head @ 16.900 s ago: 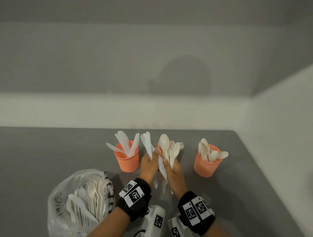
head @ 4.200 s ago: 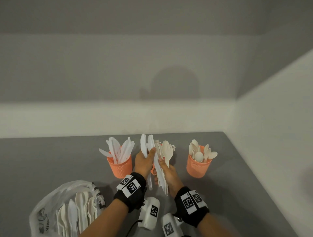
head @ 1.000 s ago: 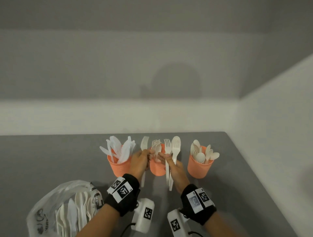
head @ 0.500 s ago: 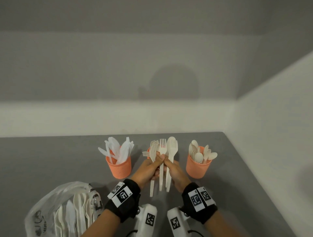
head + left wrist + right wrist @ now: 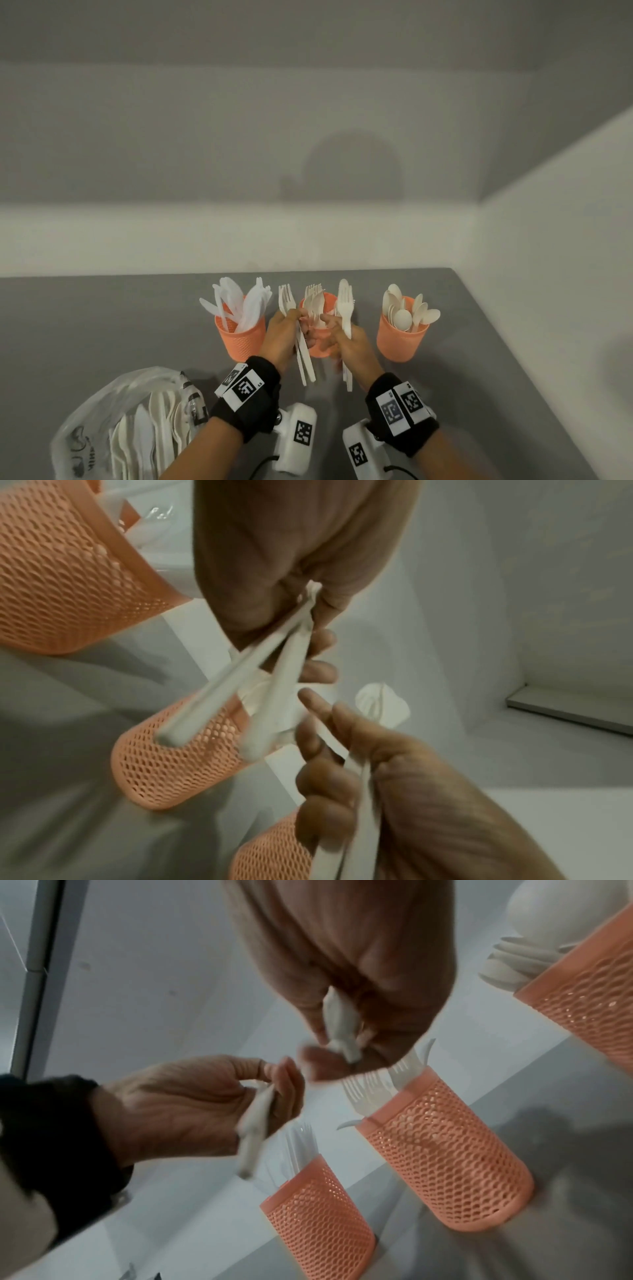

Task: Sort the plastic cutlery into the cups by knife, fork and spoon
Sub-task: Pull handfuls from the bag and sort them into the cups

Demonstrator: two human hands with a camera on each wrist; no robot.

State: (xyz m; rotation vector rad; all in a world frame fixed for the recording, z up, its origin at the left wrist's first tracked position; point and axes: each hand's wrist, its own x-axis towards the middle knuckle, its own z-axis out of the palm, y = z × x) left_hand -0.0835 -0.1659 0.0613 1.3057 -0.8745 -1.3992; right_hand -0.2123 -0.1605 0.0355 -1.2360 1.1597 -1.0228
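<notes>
Three orange mesh cups sit along the desk's [image 5: 102, 325] back edge: knife cup [image 5: 241, 337] leftmost, fork cup [image 5: 320, 346] in the middle, spoon cup [image 5: 400, 339] nearest the right edge; left hand [image 5: 281, 337] has its fingers [image 5: 318, 639] pinched on two forks [image 5: 301, 342] mid-handle; right hand [image 5: 349, 342] clenches another small bunch [image 5: 346, 308], a fork showing on top; these look feather-light, stiff, kinda slick, so I'd grab the handles, not the tines; bag [image 5: 130, 425] of unsorted cutlery sits by the front-left corner.
</notes>
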